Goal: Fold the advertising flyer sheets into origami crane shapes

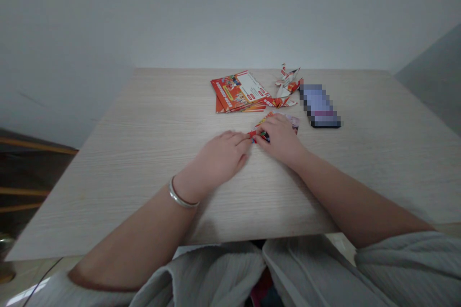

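Observation:
A colourful printed paper sheet (294,123), red and orange at its left part, lies on the table under my hands and is partly covered by them. My right hand (280,136) rests over its middle, fingers bent, with thumb and forefinger closed at a red fold. From the left, my left hand (226,156) holds the sheet's left tip with its fingers pressed together. The fingertips of both hands are close to each other there. How the sheet is folded beneath my right hand is hidden.
Behind my hands lies a stack of red and white printed leaflets (234,96). Beside it stands a folded paper figure (287,84) with pointed ends. A phone (320,105) with a pixelated screen lies to the right on the pale wooden table (144,153), which meets a wall.

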A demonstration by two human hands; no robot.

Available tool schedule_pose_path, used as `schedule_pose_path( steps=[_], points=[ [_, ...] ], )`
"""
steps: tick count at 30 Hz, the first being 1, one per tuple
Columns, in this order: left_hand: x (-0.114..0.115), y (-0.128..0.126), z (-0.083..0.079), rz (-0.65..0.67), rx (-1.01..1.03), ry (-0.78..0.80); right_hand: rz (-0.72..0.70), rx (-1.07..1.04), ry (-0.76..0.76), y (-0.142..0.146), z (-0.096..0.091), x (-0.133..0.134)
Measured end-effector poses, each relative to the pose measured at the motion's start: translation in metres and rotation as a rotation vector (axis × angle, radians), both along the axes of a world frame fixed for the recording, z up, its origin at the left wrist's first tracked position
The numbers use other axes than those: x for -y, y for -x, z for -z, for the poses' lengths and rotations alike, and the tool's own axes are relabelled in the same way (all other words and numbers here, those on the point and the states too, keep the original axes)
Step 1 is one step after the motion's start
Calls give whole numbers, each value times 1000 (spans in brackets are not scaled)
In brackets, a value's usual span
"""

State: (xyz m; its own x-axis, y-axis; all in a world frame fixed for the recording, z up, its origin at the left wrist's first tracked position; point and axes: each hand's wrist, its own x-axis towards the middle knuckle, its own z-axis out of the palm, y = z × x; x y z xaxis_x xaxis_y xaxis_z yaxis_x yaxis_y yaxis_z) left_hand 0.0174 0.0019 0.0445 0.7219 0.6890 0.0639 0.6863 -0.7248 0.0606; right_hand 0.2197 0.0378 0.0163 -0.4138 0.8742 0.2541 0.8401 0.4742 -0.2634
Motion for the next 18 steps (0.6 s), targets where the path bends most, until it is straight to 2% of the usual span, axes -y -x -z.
schedule_pose_path(
  steps=[4, 10, 18],
  points=[
    [5, -2, 8, -16, -10, 9, -17, -19, -40, -9, 0, -2],
    [8, -4, 2, -56, -16, -24, 158, 33, -55, -32, 1, -2],
    [8, -6, 6, -38, -38, -65, 185, -60, 6, -32, 5, -6]
  ],
)
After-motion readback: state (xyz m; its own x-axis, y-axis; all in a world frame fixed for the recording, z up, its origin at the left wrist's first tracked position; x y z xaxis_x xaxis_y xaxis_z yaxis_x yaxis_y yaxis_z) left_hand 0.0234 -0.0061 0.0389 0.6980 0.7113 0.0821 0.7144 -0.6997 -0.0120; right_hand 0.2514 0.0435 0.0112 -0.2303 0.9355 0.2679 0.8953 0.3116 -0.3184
